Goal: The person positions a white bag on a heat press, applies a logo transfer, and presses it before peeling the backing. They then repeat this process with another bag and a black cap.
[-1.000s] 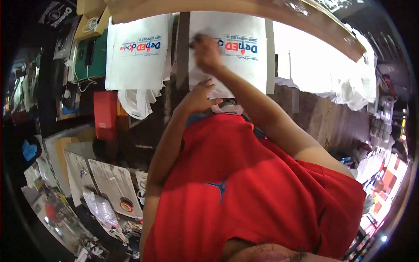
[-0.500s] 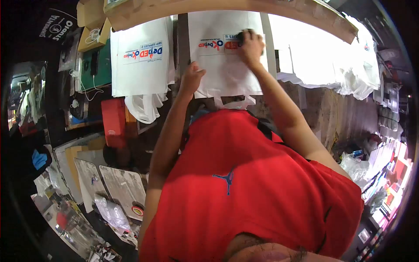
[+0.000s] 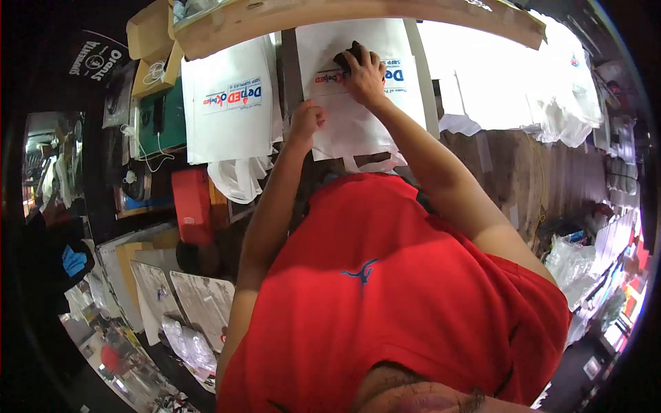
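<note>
A white bag (image 3: 358, 131) printed with red and blue lettering lies flat in front of me, its handle toward my body. My right hand (image 3: 365, 77) is closed around a dark, block-like pad (image 3: 349, 56), holding it against the bag over the left part of the lettering. The pad's underside is hidden. At the bag's left edge is my left hand (image 3: 308, 122), its fingers curled in; whether they grip the edge cannot be made out. To the left lies a second white printed bag (image 3: 227, 131) with its handle hanging down.
A wooden beam (image 3: 358, 27) crosses above the bags. More white bags (image 3: 482, 82) are piled at the right in bright light. On the left are an open cardboard box (image 3: 153, 72), a green board (image 3: 172, 117) with a cable, and a red box (image 3: 191, 206).
My right hand has moved left across the lettering with the dark pad, uncovering the print's right part. My left hand's fingers have curled in. The view has shifted slightly.
</note>
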`<state>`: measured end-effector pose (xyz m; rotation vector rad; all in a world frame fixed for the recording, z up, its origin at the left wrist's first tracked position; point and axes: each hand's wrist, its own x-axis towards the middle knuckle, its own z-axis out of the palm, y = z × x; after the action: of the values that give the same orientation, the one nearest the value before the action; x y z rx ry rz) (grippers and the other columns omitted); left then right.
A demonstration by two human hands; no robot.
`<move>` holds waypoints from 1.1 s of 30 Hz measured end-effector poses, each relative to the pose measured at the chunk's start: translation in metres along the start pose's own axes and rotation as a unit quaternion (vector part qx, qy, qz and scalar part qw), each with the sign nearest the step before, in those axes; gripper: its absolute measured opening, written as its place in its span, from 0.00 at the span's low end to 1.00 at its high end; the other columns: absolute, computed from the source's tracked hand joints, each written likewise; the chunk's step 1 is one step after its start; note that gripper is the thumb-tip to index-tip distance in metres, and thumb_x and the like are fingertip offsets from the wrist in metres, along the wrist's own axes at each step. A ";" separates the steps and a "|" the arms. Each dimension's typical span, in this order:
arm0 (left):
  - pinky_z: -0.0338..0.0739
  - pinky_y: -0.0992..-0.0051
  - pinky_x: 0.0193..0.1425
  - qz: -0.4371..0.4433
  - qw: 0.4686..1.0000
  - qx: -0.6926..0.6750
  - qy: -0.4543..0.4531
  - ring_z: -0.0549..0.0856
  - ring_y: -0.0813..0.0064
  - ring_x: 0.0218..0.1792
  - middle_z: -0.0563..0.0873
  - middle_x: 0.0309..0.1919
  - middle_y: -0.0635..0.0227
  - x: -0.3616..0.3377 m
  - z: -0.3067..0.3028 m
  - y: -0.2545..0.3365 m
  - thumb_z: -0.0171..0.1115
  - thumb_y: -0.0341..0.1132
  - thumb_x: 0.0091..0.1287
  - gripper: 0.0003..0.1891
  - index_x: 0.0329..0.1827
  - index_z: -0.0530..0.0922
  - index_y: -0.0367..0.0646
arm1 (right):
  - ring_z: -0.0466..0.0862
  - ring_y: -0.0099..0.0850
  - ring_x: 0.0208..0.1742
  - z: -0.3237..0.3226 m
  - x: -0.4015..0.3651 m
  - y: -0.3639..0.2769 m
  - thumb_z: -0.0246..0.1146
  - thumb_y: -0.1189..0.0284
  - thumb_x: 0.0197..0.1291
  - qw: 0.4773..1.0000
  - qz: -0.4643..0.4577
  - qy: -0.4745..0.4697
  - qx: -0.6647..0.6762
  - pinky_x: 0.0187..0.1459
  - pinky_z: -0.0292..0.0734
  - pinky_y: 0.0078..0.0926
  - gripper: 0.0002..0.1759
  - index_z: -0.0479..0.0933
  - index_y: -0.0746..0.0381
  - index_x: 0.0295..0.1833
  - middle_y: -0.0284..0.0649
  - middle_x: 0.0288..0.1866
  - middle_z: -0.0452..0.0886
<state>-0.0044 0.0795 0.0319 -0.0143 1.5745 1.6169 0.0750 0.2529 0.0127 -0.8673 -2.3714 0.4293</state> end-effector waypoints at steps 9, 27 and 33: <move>0.75 0.73 0.41 0.021 0.993 0.062 -0.095 0.80 0.78 0.32 0.81 0.34 0.69 0.007 -0.012 -0.003 0.57 0.28 0.66 0.24 0.67 0.71 0.43 | 0.65 0.54 0.72 0.004 -0.015 -0.038 0.68 0.60 0.56 0.986 -0.117 -0.111 0.031 0.68 0.62 0.60 0.28 0.79 0.41 0.65 0.48 0.76 0.63; 0.79 0.74 0.40 -0.074 0.989 0.123 0.028 0.84 0.78 0.38 0.84 0.37 0.70 -0.071 -0.099 -0.051 0.68 0.45 0.71 0.14 0.42 0.79 0.42 | 0.84 0.33 0.47 -0.189 -0.129 0.267 0.69 0.76 0.59 0.772 0.474 0.126 0.404 0.50 0.79 0.32 0.23 0.78 0.66 0.60 0.41 0.52 0.84; 0.78 0.65 0.56 -0.127 0.984 -0.107 -0.067 0.85 0.68 0.51 0.84 0.44 0.66 -0.076 -0.078 -0.085 0.67 0.44 0.72 0.15 0.51 0.79 0.41 | 0.83 0.29 0.49 -0.232 -0.338 0.362 0.74 0.63 0.63 0.751 0.608 -0.013 0.259 0.51 0.77 0.29 0.30 0.76 0.63 0.66 0.36 0.53 0.84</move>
<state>0.0502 -0.0400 -0.0114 -0.2100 1.2374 1.5440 0.6038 0.3173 -0.1123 -1.9870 -1.2114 1.4854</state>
